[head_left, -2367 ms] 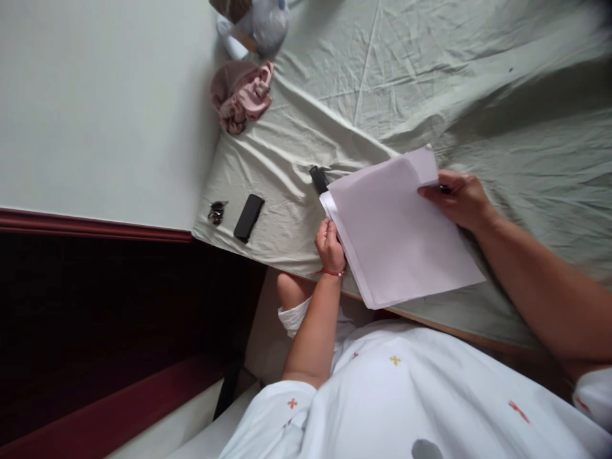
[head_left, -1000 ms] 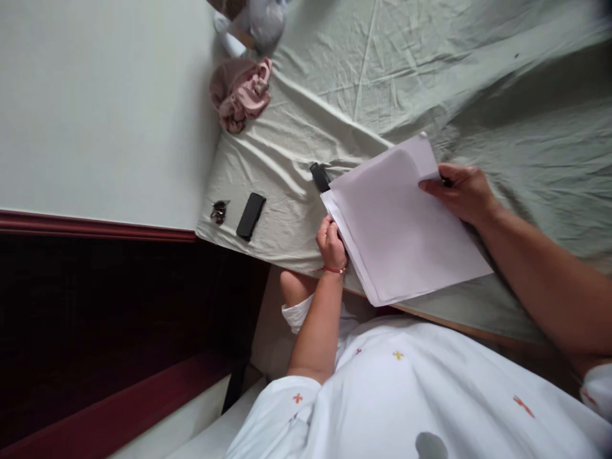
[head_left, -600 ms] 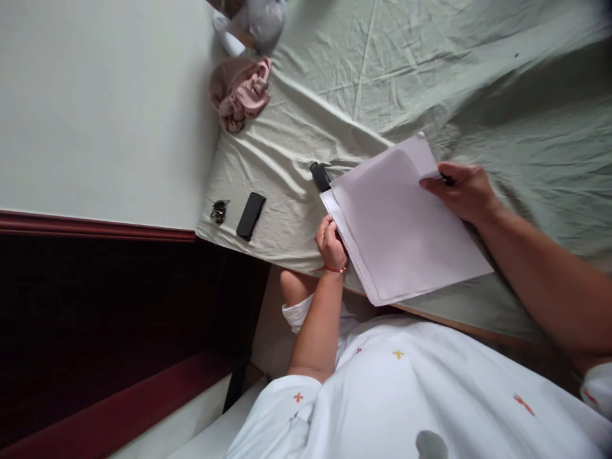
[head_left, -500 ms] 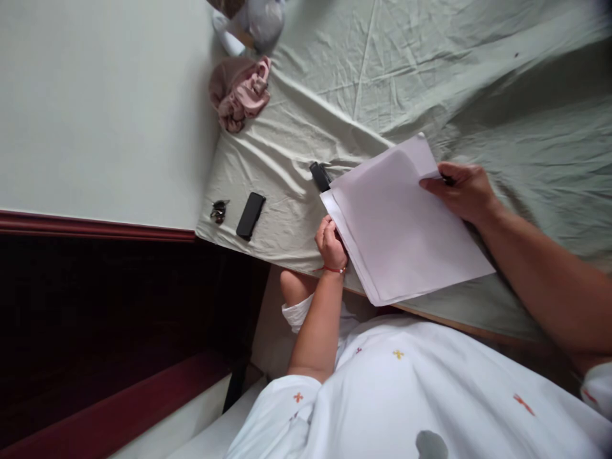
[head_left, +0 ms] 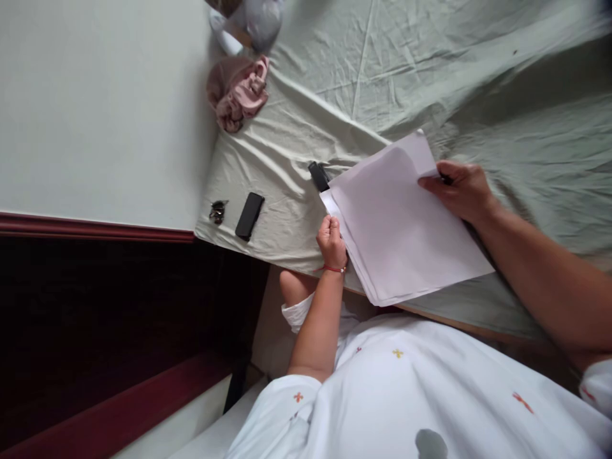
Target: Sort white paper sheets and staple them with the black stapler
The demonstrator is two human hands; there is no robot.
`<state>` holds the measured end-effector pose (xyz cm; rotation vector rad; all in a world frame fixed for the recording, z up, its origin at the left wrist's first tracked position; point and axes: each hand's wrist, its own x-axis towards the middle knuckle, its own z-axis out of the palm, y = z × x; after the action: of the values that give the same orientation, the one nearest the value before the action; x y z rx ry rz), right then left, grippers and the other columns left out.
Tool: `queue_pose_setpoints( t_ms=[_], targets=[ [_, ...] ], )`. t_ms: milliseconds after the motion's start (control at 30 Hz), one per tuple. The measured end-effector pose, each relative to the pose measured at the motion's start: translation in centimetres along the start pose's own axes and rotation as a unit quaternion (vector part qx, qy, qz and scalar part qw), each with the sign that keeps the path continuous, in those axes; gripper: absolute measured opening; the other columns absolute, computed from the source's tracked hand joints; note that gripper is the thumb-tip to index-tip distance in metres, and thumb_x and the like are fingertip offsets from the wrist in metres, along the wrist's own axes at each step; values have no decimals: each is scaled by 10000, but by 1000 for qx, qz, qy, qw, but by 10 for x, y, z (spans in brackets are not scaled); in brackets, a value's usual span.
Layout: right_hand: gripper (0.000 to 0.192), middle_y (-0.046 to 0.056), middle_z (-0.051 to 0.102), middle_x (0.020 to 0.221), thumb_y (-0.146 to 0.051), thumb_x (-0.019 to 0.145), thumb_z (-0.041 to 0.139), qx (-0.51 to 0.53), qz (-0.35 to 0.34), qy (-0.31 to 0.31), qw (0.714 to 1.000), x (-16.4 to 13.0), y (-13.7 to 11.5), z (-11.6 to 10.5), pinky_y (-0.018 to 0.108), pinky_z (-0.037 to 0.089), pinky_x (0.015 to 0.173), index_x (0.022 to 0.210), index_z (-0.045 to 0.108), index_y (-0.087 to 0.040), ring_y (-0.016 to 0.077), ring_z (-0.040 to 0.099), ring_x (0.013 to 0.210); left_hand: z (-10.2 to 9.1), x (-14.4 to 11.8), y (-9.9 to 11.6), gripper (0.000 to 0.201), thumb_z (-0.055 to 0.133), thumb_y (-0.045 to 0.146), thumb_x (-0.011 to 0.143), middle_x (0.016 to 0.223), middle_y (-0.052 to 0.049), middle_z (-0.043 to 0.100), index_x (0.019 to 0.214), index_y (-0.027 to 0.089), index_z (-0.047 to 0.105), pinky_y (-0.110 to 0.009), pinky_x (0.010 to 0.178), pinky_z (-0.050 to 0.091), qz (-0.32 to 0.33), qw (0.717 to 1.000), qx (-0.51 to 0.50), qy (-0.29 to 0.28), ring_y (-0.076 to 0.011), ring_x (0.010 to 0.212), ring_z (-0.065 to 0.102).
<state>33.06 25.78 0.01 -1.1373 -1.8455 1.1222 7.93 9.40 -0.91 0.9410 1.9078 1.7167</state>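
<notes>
White sheets of paper (head_left: 401, 223) lie in a slightly uneven stack, tilted over the near edge of the cloth-covered surface. My right hand (head_left: 461, 188) pinches their right edge between thumb and fingers; a small dark thing shows in that hand, too hidden to name. At the left edge my left hand (head_left: 331, 242) is closed, its fingertips pressed together at the paper's border. A red string bracelet circles that wrist. Just beyond the upper left corner of the sheets is a black stapler-like object (head_left: 318, 175), partly covered by the paper.
A black phone-like rectangle (head_left: 249, 217) and a small bunch of keys (head_left: 218, 211) lie to the left on the pale green cloth (head_left: 287, 153). Farther back are a crumpled pink cloth (head_left: 239, 95) and a plastic bag (head_left: 262, 25). A white wall (head_left: 95, 115) borders the left side.
My left hand's fingers have shifted slightly, rising to pinch at the paper's left edge. My right hand and the stack stay nearly in place.
</notes>
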Motion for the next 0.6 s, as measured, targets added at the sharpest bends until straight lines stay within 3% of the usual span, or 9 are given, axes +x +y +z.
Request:
queue_pose_setpoints(
  t_ms=[267,600],
  targets=[
    [297,-32,435,640,-430,817,684,-2,9,11,1000,0,-8,-2,301,295,611,690,541,-203,120,382,636,2,0,6,647,599,806,935,635,45,365,685,219,487,-306,611,263,27,997,66,7,-132,623,326],
    [264,-26,459,637,-386,822,698,-2,6,13,1000,1,-7,-1,297,312,608,698,547,-209,129,403,641,3,0,5,657,616,816,917,615,48,339,665,222,491,-319,608,237,23,998,59,19,-135,611,306]
  ],
)
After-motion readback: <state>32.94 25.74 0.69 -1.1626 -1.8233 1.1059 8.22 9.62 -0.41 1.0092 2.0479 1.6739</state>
